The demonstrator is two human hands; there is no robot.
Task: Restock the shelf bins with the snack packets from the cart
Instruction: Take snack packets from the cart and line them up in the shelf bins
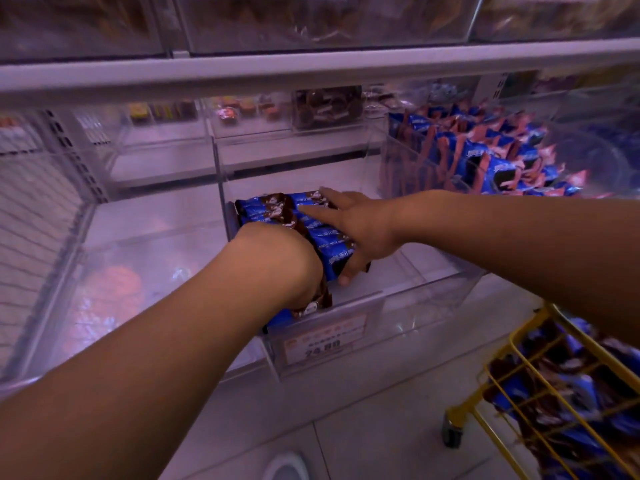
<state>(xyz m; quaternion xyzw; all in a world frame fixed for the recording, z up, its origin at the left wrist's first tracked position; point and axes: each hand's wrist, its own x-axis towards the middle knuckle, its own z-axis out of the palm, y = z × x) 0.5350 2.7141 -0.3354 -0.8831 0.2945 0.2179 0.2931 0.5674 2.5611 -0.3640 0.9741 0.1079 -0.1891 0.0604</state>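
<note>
A row of blue and brown snack packets [273, 211] lies in the middle clear shelf bin [433, 289]. My left hand [284, 261] reaches down over the near end of the row, its fingers curled around the packets and mostly hidden. My right hand [360, 230] spans the right side of the row, with fingers spread across the top and the thumb hooked round the near edge. More of the same packets [571, 386] fill the yellow wire cart [512, 344] at the lower right.
A price label [325, 341] hangs on the bin's front. The bin to the right [398, 157] holds several upright blue packets [485, 157]. Left of my arm stands another clear bin [138, 237]. A shelf edge [311, 69] runs overhead, with more bins above it.
</note>
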